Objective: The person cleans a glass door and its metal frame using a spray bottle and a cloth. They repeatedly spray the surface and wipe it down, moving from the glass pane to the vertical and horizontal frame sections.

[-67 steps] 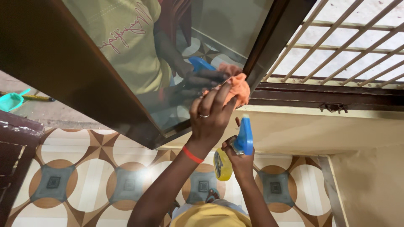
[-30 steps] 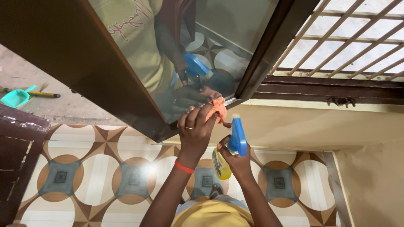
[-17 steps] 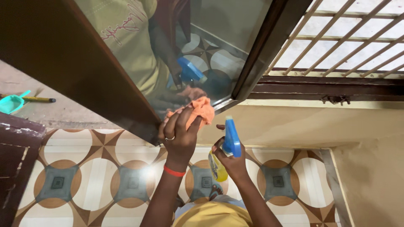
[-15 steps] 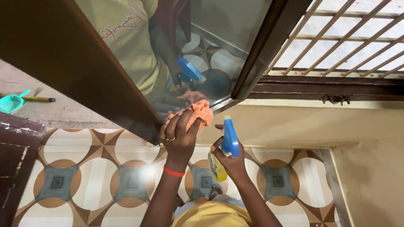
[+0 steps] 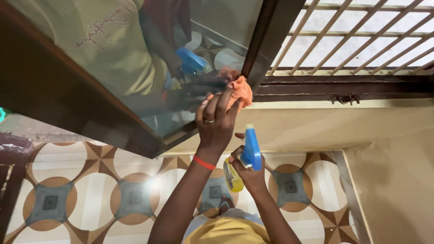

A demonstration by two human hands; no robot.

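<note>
While the glass pane (image 5: 135, 68) of the open window leaf fills the upper left, the step in hand looks like wiping its lower corner beside the dark frame (image 5: 266, 31). The left hand (image 5: 216, 122) presses a bunched orange cloth (image 5: 240, 90) to the glass, the cloth sitting under and just beyond its fingertips. The right hand (image 5: 251, 174), below it, is closed around a spray bottle (image 5: 242, 162); the bottle's long axis tilts, yellow body low, blue nozzle pointing up toward the pane. A next wipe would likely call for steady flat pressure.
</note>
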